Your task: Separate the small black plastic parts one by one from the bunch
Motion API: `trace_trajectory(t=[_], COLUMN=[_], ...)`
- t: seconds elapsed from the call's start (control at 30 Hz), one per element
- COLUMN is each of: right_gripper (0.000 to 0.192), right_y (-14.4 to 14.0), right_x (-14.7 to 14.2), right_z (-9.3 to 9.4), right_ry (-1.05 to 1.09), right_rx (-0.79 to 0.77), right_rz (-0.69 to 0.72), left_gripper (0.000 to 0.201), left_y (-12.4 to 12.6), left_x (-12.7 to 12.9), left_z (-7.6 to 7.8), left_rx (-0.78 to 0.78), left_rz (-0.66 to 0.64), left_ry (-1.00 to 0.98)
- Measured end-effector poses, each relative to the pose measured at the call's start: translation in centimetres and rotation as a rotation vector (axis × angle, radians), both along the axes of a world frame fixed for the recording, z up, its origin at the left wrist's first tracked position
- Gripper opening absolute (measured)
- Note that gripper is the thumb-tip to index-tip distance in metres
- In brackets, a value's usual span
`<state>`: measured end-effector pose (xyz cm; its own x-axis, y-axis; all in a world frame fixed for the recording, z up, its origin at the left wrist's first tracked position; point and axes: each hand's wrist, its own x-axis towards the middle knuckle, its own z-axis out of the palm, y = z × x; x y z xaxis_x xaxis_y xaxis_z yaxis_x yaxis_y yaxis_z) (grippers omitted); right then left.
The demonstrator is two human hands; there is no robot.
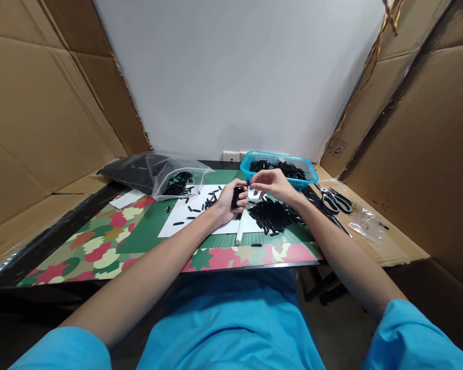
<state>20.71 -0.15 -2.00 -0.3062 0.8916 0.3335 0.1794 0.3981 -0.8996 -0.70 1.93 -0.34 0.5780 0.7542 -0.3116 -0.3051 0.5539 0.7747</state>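
step: bundling small black sticks | left hand (231,201) fisted round a bunch (237,197) over white sheet (185,213) | right hand (272,184) pinching, apparently one stick | next: careful alignment into bunch | loose pile (272,215) just right

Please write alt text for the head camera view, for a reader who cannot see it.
A person's left hand grips a bunch of small black sticks while the right hand pinches at them, above a white sheet. A blue basket and scissors lie nearby.
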Motion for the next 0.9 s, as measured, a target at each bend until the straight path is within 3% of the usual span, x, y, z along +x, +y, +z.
trace_trajectory(t=[0.5, 0.9], right_gripper=[0.027, 0.029], right_y=[-0.1, -0.6], right_x=[0.0, -0.1], right_z=[0.1, 0.7], right_ry=[0.017, -0.032], right_rx=[0.034, 0.003], right_rz=[-0.075, -0.044], left_gripper=[0.038, 0.037], left_y=[-0.1, -0.3], left_x=[-0.1, -0.2], left_z=[0.1, 0.3], left_rx=[0.003, 0.022], left_rz=[-0.009, -0.001], left_ry=[0.002, 0.006])
